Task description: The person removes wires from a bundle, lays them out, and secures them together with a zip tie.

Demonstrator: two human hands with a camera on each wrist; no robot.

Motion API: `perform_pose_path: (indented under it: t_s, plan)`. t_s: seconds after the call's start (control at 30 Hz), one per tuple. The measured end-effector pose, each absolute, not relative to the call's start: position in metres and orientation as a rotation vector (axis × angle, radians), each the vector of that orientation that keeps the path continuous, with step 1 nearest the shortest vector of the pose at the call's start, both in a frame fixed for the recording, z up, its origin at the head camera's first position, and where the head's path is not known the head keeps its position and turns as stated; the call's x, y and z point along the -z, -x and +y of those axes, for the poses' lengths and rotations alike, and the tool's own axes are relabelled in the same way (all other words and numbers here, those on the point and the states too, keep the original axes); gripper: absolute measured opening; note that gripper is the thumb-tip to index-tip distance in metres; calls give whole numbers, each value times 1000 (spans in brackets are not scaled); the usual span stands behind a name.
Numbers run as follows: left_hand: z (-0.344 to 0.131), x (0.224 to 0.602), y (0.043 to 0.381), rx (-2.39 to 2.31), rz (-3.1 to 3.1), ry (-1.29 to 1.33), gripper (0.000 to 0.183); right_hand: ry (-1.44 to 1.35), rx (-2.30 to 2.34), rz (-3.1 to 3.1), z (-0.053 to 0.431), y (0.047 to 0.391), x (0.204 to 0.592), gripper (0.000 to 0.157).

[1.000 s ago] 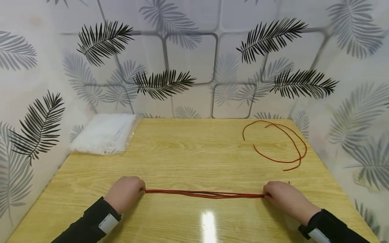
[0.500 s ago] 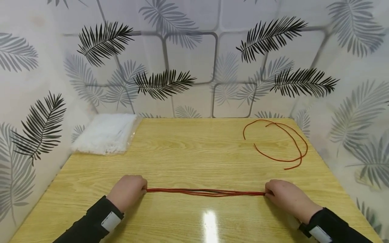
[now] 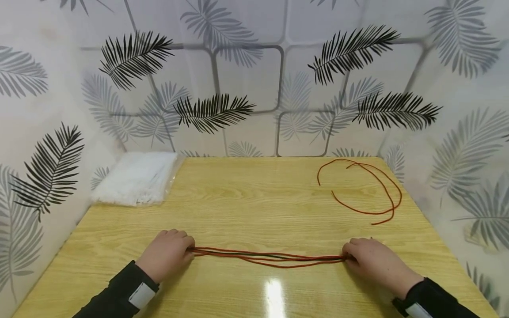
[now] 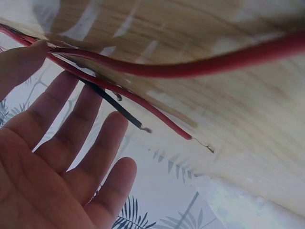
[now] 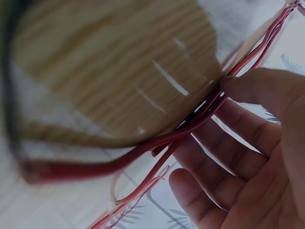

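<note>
White bag (image 3: 135,179) seen parked beyond left hand (image 3: 168,254), over far-left corner of tabletop (image 3: 246,198) | wire bundle (image 3: 270,255) now pinched by that hand, strung slackly between both, wide room spread ahead to back edge | pinched too by right hand (image 3: 375,263) | loose red wires (image 3: 393,207) strewn beyond, near right edge

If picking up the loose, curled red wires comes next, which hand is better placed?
Probably the right hand: it is nearer the loose, curled red wires than the left hand. Both hands pinch the red-and-black wire bundle, so the right would first need freeing.
</note>
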State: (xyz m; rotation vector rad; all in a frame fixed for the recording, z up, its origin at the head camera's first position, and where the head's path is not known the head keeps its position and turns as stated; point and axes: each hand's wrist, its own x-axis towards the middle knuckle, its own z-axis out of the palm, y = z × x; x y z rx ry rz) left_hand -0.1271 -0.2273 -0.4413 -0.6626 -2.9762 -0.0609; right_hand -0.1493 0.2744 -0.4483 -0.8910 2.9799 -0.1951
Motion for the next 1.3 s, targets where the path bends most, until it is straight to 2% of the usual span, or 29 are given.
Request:
perform_pose_path:
  t_s: [0.43, 0.67, 0.8, 1.0, 1.3]
  plan:
    - [-219, 448, 130, 86, -2996, 669, 38, 940, 225, 2992, 264, 158, 454, 13]
    - [-215, 450, 132, 104, -2998, 684, 45, 725, 436, 2996, 256, 173, 449, 18]
    - [-214, 449, 131, 127, -3020, 663, 51, 530, 551, 3000, 262, 193, 435, 26]
    - [-212, 443, 128, 142, -2979, 731, 48, 420, 560, 3079, 295, 236, 423, 26]
    - [-202, 442, 120, 131, -2983, 816, 56, 201, 403, 3074, 363, 293, 439, 32]
